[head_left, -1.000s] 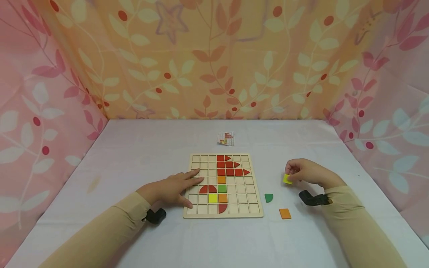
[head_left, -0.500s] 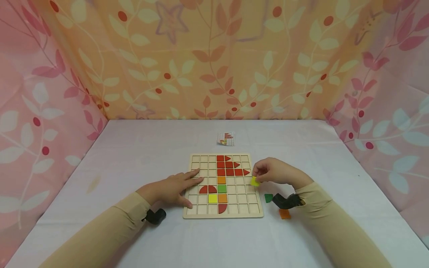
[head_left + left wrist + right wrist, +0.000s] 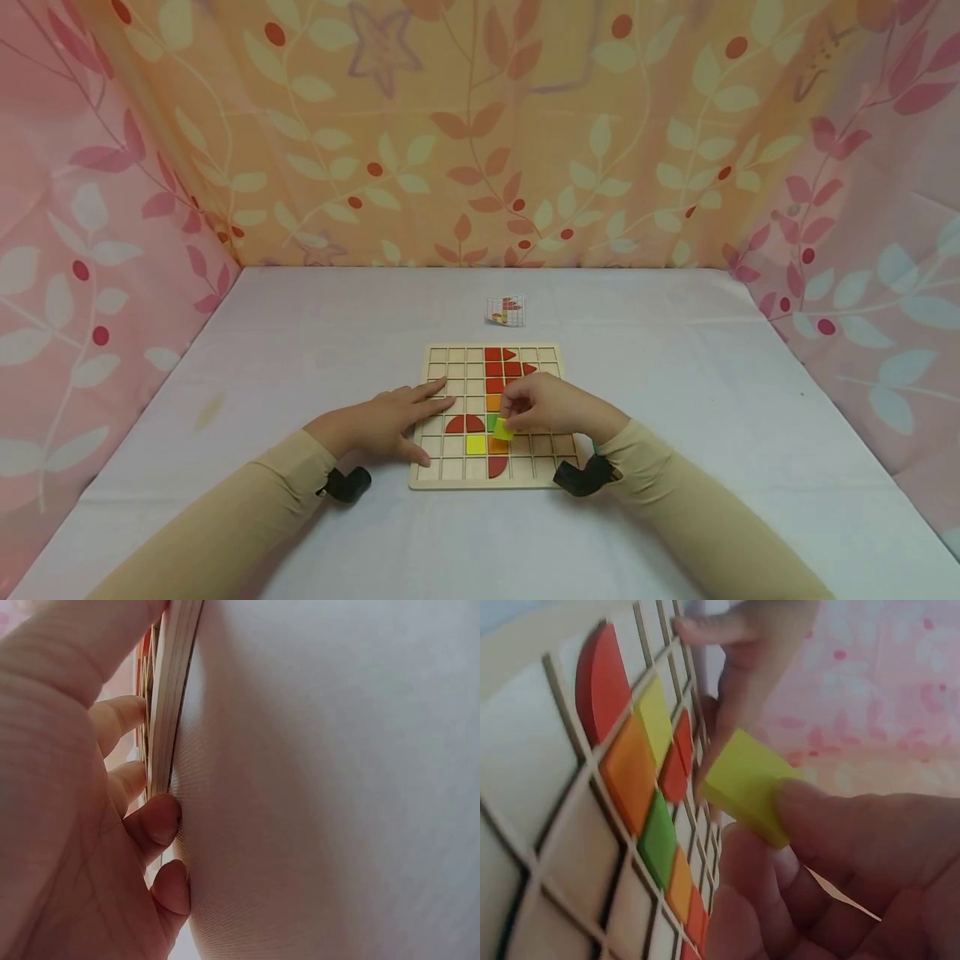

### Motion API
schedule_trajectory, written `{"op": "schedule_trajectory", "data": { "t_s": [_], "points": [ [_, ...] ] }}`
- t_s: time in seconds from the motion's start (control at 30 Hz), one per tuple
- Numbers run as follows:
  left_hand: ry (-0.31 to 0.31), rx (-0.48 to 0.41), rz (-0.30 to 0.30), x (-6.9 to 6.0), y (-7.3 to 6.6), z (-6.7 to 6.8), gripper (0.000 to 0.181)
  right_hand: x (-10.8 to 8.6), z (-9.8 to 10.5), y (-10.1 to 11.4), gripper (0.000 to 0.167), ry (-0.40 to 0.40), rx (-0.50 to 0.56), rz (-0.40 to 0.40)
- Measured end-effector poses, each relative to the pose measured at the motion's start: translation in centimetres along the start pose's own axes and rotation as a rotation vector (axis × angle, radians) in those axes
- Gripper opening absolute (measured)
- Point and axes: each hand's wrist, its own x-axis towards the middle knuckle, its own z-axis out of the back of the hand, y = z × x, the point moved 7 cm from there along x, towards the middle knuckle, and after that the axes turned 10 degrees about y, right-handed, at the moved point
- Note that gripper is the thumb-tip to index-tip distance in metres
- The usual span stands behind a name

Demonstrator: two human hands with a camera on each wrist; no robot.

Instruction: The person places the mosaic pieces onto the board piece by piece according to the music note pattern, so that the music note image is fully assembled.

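Note:
My right hand (image 3: 558, 408) pinches a yellow square tile (image 3: 750, 786) between thumb and fingers, tilted above the wooden grid board (image 3: 487, 486). Below it in the head view are a green square tile (image 3: 491, 423) and an orange square tile (image 3: 497, 447), partly covered. Another yellow square tile (image 3: 476, 445) lies in the cell to the left, with red quarter-circle tiles (image 3: 456, 425) above it and a red quarter-circle tile (image 3: 498, 467) near the board's front. My left hand (image 3: 382, 425) rests on the board's left edge, fingers spread; the left wrist view shows some fingertips against the tablecloth.
A small printed card (image 3: 506, 311) with a coloured grid pattern lies behind the board. Red tiles (image 3: 492, 355) fill cells at the board's back. White cloth (image 3: 300, 333) covers the table, and patterned curtains (image 3: 480, 133) enclose it.
My right hand has carried the yellow tile leftward from the table to above the board's middle. Its sleeve now hides the loose orange tile and most of the green one. The left hand stays put.

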Motion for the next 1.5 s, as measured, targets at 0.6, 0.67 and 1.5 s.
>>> {"op": "schedule_trajectory", "data": {
  "t_s": [0.6, 0.67, 1.5],
  "points": [
    [-0.001, 0.021, -0.031, -0.3, -0.2, 0.2, 0.091, 2.3, -3.7, 2.0, 0.016, 0.063, -0.044, 0.033],
    [0.0, 0.016, -0.032, -0.3, -0.2, 0.1, 0.091, 2.4, -4.0, 2.0, 0.016, 0.077, -0.041, 0.038],
    [-0.015, 0.009, -0.053, -0.3, -0.2, 0.2, 0.092, 2.4, -5.0, 2.2, 0.024, 0.051, -0.1, -0.067]
  ]
}}
